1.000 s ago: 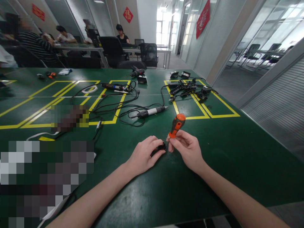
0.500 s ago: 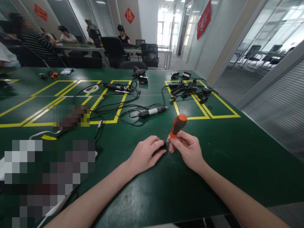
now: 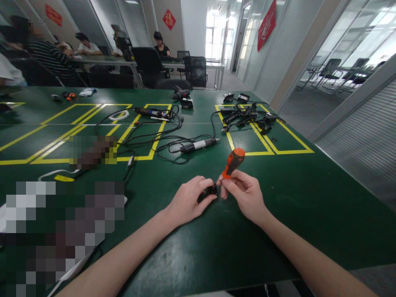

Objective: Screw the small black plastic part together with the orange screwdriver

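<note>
Again a screwdriver [image 3: 234, 162] meets a small black part [image 3: 212, 189] over the green tabletop [image 3: 198, 255].

My right hand [image 3: 246, 194] pinches the orange-and-dark screwdriver low on its handle, tilted, its fingers closed round it; my left hand [image 3: 192, 199] curls its fingers about the part, just beside. Beyond them lies a silver-and-black corded tool [image 3: 198, 146], near a tangle of black cables [image 3: 244, 114].

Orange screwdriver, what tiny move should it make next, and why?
I think the right hand might gently nudge the screwdriver toward the small black part. The left hand is holding that part, and the screwdriver's thin shaft comes down right beside it. I can't tell whether the tip touches, so going slowly seems best.
</note>
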### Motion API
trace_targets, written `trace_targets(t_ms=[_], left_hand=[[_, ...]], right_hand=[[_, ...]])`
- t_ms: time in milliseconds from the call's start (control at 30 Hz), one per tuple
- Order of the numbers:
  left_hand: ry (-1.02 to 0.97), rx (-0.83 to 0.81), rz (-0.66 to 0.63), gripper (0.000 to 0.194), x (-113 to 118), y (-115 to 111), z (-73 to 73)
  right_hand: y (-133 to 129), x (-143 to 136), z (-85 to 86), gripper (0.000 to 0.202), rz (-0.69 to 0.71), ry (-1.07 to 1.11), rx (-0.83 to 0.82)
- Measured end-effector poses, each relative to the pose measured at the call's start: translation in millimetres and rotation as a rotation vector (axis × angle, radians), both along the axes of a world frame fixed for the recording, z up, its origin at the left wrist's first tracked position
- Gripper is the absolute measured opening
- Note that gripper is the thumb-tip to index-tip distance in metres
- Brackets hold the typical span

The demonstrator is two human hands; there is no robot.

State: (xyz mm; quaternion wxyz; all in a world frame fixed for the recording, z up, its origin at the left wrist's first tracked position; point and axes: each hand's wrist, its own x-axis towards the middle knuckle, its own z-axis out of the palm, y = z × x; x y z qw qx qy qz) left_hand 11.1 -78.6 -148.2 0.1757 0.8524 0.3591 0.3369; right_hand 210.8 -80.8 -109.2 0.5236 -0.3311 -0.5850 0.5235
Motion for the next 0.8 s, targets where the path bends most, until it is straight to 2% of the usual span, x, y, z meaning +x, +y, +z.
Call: trace_targets(t_ms=[233,567,800], left_hand=[[0.016,-0.019,0.008,0.017,-0.4,-0.1,1.1],[0.057,0.025,0.008,0.015,0.6,-1.2,5.8],[0.019,0.045,-0.009,0.016,0.3,-1.7,5.6]], right_hand=[[1.5,-2.8,-6.6,0.013,-0.058,0.091,-0.004],[0.7,-1.8,-1.2,0.002,-0.101,0.025,0.086],[-0.3,-1.3,0.2,0.003,-0.096,0.017,0.101]])
